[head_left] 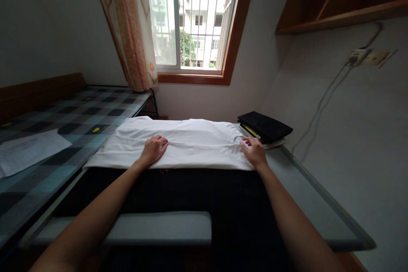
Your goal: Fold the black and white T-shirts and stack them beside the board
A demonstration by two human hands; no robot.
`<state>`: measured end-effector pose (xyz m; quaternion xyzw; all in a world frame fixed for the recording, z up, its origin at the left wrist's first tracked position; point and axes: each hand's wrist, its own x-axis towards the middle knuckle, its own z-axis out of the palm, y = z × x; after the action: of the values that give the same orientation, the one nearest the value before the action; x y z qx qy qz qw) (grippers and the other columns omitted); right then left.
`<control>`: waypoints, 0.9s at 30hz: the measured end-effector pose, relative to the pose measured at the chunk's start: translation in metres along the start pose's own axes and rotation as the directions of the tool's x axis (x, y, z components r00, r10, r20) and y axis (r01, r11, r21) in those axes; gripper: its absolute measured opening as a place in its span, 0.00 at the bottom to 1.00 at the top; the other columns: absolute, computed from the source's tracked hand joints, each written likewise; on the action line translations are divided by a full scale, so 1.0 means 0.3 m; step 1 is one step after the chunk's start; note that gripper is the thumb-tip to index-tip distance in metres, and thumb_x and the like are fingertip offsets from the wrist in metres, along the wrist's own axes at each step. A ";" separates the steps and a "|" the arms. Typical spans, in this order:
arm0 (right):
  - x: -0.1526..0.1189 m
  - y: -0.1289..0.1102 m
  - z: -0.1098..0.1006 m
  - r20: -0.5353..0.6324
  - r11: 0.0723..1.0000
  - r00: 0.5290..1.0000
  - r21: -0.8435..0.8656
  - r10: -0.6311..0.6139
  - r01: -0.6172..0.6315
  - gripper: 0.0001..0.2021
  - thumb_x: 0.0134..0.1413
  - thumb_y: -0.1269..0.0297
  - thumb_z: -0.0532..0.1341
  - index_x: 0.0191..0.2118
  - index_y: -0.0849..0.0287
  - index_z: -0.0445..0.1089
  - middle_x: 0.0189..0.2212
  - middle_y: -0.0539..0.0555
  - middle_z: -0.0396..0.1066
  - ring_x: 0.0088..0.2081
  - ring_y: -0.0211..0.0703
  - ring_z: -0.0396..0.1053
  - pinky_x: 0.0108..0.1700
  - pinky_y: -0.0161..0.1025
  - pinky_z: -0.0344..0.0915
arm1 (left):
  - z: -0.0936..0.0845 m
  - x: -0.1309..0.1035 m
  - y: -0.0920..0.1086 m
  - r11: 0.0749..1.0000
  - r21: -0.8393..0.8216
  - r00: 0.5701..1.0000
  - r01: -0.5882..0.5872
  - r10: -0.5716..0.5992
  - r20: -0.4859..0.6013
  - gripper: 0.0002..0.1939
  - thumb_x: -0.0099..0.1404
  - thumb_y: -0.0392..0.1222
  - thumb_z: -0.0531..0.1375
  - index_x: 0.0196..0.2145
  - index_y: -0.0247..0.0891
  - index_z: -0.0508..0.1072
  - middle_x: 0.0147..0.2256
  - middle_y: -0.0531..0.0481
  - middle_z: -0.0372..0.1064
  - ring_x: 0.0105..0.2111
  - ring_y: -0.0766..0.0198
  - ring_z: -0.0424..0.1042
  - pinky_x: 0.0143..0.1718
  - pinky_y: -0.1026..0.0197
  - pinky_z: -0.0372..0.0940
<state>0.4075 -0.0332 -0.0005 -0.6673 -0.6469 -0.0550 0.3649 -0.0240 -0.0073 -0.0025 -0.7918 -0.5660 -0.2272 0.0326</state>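
A white T-shirt (191, 138) lies folded in a long flat strip across the far part of the grey table (302, 187), over a black cloth (191, 195). My left hand (154, 148) rests on the shirt's near middle, fingers curled down onto the fabric. Near the neck opening at the shirt's right end sits my right hand (254, 151), its fingers pressing or pinching the cloth. Whether either hand truly grips the cloth is unclear.
A black folded item on a notebook (264, 126) sits at the table's far right. A bed with a checked cover (63, 127) and a white sheet of paper (28, 148) stands to the left. Window, curtain, wall shelf and a socket with cables are beyond.
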 end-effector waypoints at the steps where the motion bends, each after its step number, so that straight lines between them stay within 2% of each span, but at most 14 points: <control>1: 0.001 0.013 0.003 0.028 1.000 0.999 0.023 -0.017 0.016 0.14 0.53 0.58 0.59 0.41 0.61 0.74 0.35 0.57 0.68 0.38 0.48 0.68 0.46 0.45 0.64 | 0.000 0.001 0.000 1.000 -0.004 1.000 0.003 -0.003 0.002 0.13 0.67 0.44 0.53 0.39 0.39 0.76 0.40 0.43 0.71 0.45 0.52 0.69 0.47 0.52 0.61; 5: -0.008 0.017 0.009 0.128 0.997 0.989 0.005 -0.072 0.072 0.15 0.53 0.58 0.61 0.44 0.59 0.74 0.40 0.58 0.71 0.44 0.51 0.68 0.51 0.46 0.62 | -0.001 0.000 -0.002 1.000 -0.019 1.000 0.009 -0.009 0.007 0.13 0.67 0.44 0.52 0.40 0.39 0.76 0.41 0.44 0.71 0.45 0.52 0.69 0.48 0.52 0.61; 10: -0.016 0.002 0.004 0.175 0.999 0.984 -0.019 -0.029 0.033 0.20 0.53 0.61 0.61 0.51 0.62 0.71 0.41 0.60 0.74 0.44 0.51 0.70 0.50 0.45 0.63 | 0.001 -0.004 -0.004 0.999 -0.032 1.000 0.011 -0.010 0.009 0.13 0.67 0.44 0.53 0.40 0.39 0.76 0.41 0.43 0.71 0.46 0.52 0.68 0.49 0.52 0.61; 16: -0.008 0.023 0.015 0.214 0.997 0.976 0.057 0.042 -0.056 0.16 0.53 0.60 0.60 0.46 0.61 0.75 0.43 0.60 0.76 0.42 0.49 0.72 0.48 0.43 0.65 | 0.000 -0.005 -0.005 0.999 -0.034 1.000 0.020 -0.020 0.023 0.13 0.67 0.44 0.53 0.41 0.39 0.76 0.42 0.43 0.71 0.47 0.52 0.68 0.50 0.51 0.60; 19: -0.004 0.034 0.029 0.197 0.992 0.979 0.101 0.051 -0.072 0.14 0.55 0.62 0.57 0.43 0.62 0.76 0.42 0.60 0.76 0.42 0.48 0.72 0.47 0.42 0.65 | 0.002 -0.005 -0.008 0.999 -0.039 1.000 0.017 -0.016 0.023 0.14 0.67 0.44 0.52 0.41 0.39 0.76 0.42 0.43 0.71 0.47 0.52 0.68 0.50 0.51 0.60; 27: -0.011 0.030 0.050 0.148 0.999 0.988 -0.010 0.049 -0.048 0.13 0.57 0.64 0.55 0.39 0.60 0.76 0.39 0.61 0.73 0.42 0.49 0.70 0.49 0.44 0.64 | 0.008 -0.005 -0.011 0.999 -0.006 0.999 0.037 -0.037 0.022 0.14 0.67 0.44 0.53 0.43 0.40 0.75 0.43 0.43 0.71 0.48 0.52 0.68 0.50 0.52 0.60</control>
<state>0.4091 -0.0266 -0.0168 -0.6863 -0.6555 0.0014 0.3150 -0.0266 -0.0067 -0.0058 -0.7838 -0.5800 -0.2209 0.0196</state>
